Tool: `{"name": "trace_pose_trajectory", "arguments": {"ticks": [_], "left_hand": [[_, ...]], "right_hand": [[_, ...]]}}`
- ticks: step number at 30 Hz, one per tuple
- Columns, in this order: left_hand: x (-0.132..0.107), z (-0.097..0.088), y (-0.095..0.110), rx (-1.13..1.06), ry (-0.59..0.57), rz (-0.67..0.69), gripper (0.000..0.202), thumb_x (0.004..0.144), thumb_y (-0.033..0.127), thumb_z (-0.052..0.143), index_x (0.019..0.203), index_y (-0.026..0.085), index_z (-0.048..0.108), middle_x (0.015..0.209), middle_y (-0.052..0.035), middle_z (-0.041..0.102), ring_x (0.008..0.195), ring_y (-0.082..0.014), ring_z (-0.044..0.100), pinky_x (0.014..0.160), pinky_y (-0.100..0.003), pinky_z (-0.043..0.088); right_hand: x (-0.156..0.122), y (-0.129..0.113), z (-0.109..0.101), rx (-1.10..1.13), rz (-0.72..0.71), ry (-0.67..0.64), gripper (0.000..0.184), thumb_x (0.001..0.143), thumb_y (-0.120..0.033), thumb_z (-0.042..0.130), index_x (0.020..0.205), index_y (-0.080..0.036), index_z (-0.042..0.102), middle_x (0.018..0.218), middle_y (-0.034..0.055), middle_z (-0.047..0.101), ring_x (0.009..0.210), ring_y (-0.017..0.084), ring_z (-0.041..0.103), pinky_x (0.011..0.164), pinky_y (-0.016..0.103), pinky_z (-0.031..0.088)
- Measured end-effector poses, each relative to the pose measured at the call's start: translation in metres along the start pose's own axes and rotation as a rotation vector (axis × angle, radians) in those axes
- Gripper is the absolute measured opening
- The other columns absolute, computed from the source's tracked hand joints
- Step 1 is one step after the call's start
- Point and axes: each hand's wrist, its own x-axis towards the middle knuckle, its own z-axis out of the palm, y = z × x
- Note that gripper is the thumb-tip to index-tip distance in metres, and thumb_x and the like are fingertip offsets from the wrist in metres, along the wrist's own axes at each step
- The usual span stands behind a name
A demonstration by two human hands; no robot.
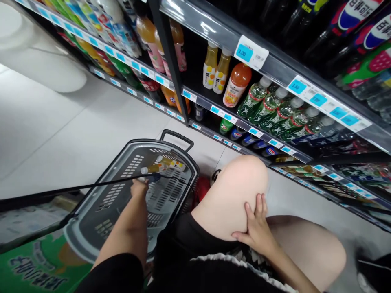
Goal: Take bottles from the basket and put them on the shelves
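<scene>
Here at eight o'clock from the centre of view sits the grey basket (pixel 122 151), its loop handle (pixel 193 143) out at its own one o'clock end. And the left hand (pixel 139 188) is over the open basket, right by a dark blue thing (pixel 154 177); most of the fingers are hidden, so I cannot tell whether they grip it. A thin black bar (pixel 104 183) cuts across just there.

Inside the basket, at about two o'clock from that hand, lie two yellow juice bottles, the nearer one (pixel 154 167) and the farther one (pixel 173 163), on their sides and close together.

Over to between four and five o'clock: the right hand (pixel 258 226), bare, fingers spread and resting on the thigh (pixel 226 199).

Up on the shelf, just past twelve, two similar yellow bottles (pixel 209 69) stand side by side, with an orange drink bottle (pixel 237 86) just beside them at one o'clock. A row of green-labelled bottles (pixel 270 106) runs out toward two. Down at eight, near the basket's edge, a bright green box (pixel 36 264).
</scene>
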Motion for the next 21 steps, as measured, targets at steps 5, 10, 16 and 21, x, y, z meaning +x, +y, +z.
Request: {"name": "trace_pose_trajectory", "arguments": {"ticks": [5, 10, 16, 21], "left_hand": [[-0.024, 0.027, -0.004, 0.107, -0.019, 0.044, 0.066, 0.100, 0.048, 0.049, 0.139, -0.005, 0.042, 0.128, -0.0359, 0.058, 0.124, -0.0437, 0.059, 0.093, -0.044, 0.048], [-0.053, 0.037, -0.020, 0.217, -0.093, 0.193, 0.066, 0.099, 0.051, 0.045, 0.136, -0.004, 0.046, 0.122, -0.0339, 0.062, 0.119, -0.0429, 0.062, 0.089, -0.041, 0.047], [-0.111, -0.007, -0.015, 0.432, -0.078, 0.473, 0.061, 0.096, 0.057, 0.044, 0.134, 0.010, 0.051, 0.111, -0.0219, 0.070, 0.110, -0.0388, 0.067, 0.087, -0.039, 0.048], [-0.213, -0.101, 0.012, 0.543, 0.018, 1.064, 0.044, 0.081, 0.056, 0.052, 0.098, 0.019, 0.068, 0.102, -0.0160, 0.073, 0.098, -0.0392, 0.070, 0.082, -0.044, 0.053]], "right_hand": [[0.003, 0.001, 0.009, 0.058, 0.009, 0.037, 0.142, 0.064, -0.095, 0.056, 0.168, -0.022, -0.007, 0.161, 0.0280, 0.000, 0.160, 0.045, -0.009, 0.119, 0.063, 0.032], [0.004, -0.001, 0.018, 0.135, 0.044, 0.069, 0.134, 0.064, -0.095, 0.057, 0.167, -0.026, 0.006, 0.163, 0.0228, 0.003, 0.161, 0.041, -0.009, 0.126, 0.063, 0.025], [0.005, 0.001, 0.020, 0.171, 0.038, 0.103, 0.115, 0.064, -0.096, 0.056, 0.152, -0.023, 0.043, 0.164, 0.0190, 0.006, 0.163, 0.037, -0.008, 0.131, 0.063, 0.014], [0.001, 0.001, 0.029, 0.226, 0.059, 0.123, 0.105, 0.069, -0.094, 0.051, 0.148, -0.025, 0.052, 0.165, 0.0152, 0.005, 0.163, 0.034, -0.010, 0.131, 0.063, 0.014]]}}
